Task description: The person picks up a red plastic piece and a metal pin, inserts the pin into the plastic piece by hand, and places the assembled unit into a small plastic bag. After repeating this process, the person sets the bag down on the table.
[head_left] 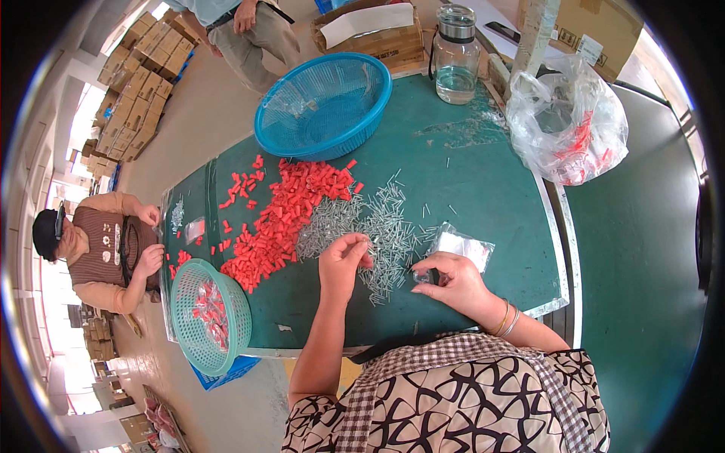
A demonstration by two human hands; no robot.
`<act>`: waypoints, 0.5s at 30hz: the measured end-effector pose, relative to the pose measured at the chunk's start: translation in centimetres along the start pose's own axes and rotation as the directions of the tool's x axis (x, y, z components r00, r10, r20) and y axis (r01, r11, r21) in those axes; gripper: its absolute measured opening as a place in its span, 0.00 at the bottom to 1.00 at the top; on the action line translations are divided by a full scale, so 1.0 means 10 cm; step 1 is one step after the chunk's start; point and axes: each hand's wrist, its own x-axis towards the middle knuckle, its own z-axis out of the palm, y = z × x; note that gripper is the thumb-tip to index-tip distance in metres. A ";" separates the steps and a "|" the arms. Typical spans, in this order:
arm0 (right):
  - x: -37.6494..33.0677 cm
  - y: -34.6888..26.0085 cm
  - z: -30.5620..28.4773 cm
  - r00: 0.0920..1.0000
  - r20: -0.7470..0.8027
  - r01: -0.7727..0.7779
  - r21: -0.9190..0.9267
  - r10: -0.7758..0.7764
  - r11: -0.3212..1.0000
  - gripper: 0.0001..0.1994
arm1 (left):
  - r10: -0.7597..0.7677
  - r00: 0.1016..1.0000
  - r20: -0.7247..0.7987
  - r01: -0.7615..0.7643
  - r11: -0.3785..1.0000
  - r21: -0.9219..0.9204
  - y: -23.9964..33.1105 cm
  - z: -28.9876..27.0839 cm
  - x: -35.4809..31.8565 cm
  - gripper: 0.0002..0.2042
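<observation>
Broadly, a green table [483, 189] filled the middle of the head view, its edges bending with the lens. On its far side stood a large blue basket [323, 106], tilted toward the person, with a clear glass jar [456, 54] just to its right and a crumpled clear plastic bag [568, 121] holding red pieces at the right corner. Beyond the table, stacks of cardboard boxes [140, 83] lined the floor.

A wide heap of red plastic caps [283, 219] ran diagonally down the table's left half, and touching its right edge lay a spread of small metal screws [381, 223]. At the near left corner a smaller teal basket [210, 315] overhung the table edge, with packets of red pieces inside. A co-worker [106, 253] sat at the left end of the table, both hands raised near small clear packets.

The left hand [343, 260] hovered over the near edge of the screw pile, its fingertips pinched together on what looked like a few screws, though the pieces were too small to be sure. The right hand [453, 283] rested on the table just right of the pile, thumb and fingers pressed on the mouth of a small clear bag [462, 245] that lay flat beside it, near the table's front edge. Two thin bracelets [507, 321] circled the right wrist.
</observation>
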 end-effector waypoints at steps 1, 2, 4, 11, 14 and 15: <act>0.00 0.00 0.00 1.000 0.000 -0.010 0.008 0.010 1.000 0.16 | 0.001 1.000 -0.002 -0.001 1.000 0.000 0.00 0.00 0.00 0.05; 0.00 -0.01 0.00 1.000 -0.002 -0.021 0.016 0.021 1.000 0.16 | -0.002 1.000 -0.003 0.002 1.000 0.008 0.00 -0.01 -0.01 0.05; 0.00 -0.02 0.00 1.000 -0.004 -0.027 0.026 0.027 0.999 0.16 | -0.004 1.000 -0.002 0.004 1.000 0.016 -0.01 -0.01 -0.02 0.06; 0.00 -0.03 0.01 0.999 -0.004 -0.052 0.046 0.052 0.998 0.16 | 0.046 0.999 -0.025 -0.045 0.998 0.046 -0.02 0.03 -0.06 0.05; 0.01 -0.06 -0.01 0.994 0.021 -0.106 0.058 0.105 0.993 0.15 | 0.278 0.960 -0.018 -0.249 0.886 0.390 0.00 0.09 -0.07 0.05; 0.00 -0.07 -0.01 0.994 0.023 -0.106 0.058 0.105 0.993 0.15 | 0.454 0.889 0.064 -0.395 0.689 0.608 0.02 0.10 -0.05 0.06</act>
